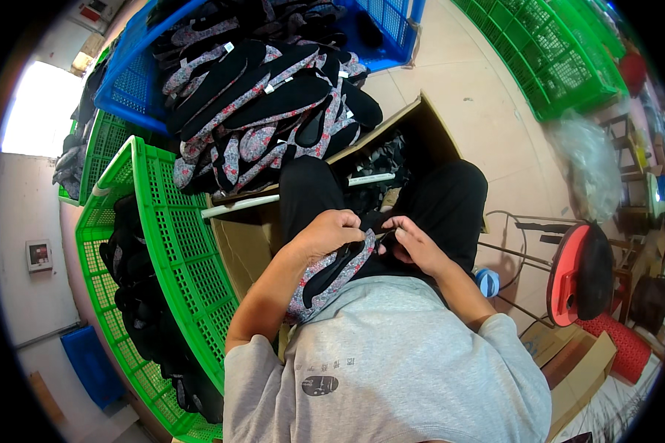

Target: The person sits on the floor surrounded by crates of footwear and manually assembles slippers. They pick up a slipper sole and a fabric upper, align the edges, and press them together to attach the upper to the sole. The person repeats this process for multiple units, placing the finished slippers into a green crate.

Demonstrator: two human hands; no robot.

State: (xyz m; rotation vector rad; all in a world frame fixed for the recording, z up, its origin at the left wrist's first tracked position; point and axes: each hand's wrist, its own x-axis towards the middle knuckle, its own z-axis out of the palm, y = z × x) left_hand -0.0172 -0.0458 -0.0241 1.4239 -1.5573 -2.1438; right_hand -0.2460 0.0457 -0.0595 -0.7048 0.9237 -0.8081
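Note:
A floral fabric slipper with a black sole [340,275] lies across my lap. My left hand [331,233] is closed on its upper end. Close by on the right, my right hand [418,245] is closed too, its fingers bent at the slipper's tip. Whatever sits in those fingers is small and dark, and I cannot make it out. Beyond my knees, a large heap of matching floral slippers [262,100] spills out of a blue crate [114,88]. Between my legs stands a cardboard box [440,133] with dark scraps in it.
To my left is a green crate [181,236] holding dark slippers [137,295]. More green crates [524,52] stand at the far right. On the right are a red-and-black round stool [569,273], a clear plastic bag [587,162] and an opened carton [587,376].

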